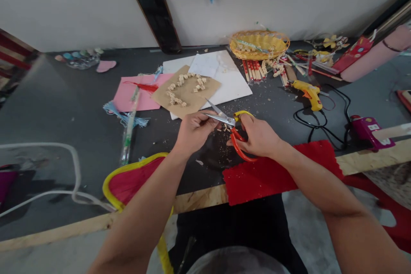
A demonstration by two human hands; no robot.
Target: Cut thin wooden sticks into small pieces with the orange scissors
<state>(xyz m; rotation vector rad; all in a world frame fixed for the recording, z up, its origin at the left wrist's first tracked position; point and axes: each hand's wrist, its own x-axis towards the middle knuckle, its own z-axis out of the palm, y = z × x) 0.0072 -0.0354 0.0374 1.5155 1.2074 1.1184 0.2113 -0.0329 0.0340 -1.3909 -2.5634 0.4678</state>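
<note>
My right hand (258,134) grips a pair of scissors (238,139) by its red and yellow handles. The blades are spread and point left, over the fingers of my left hand (196,129). Those fingers are pinched together near the lower blade; whatever they hold is too small or hidden to name. Small pale offcuts (227,128) and crumbs lie on the dark table under the scissors. Just beyond, several small pale pieces (180,79) form a curved line on a brown paper square (205,90).
Behind stand a yellow basket (260,53) and a leaning phone (159,21). At right are a yellow glue gun (310,94), its black cable (316,126) and a purple box (369,130). Red cloth (257,180) overhangs the front edge. Pink paper (120,96) and a blue tassel (123,115) lie left.
</note>
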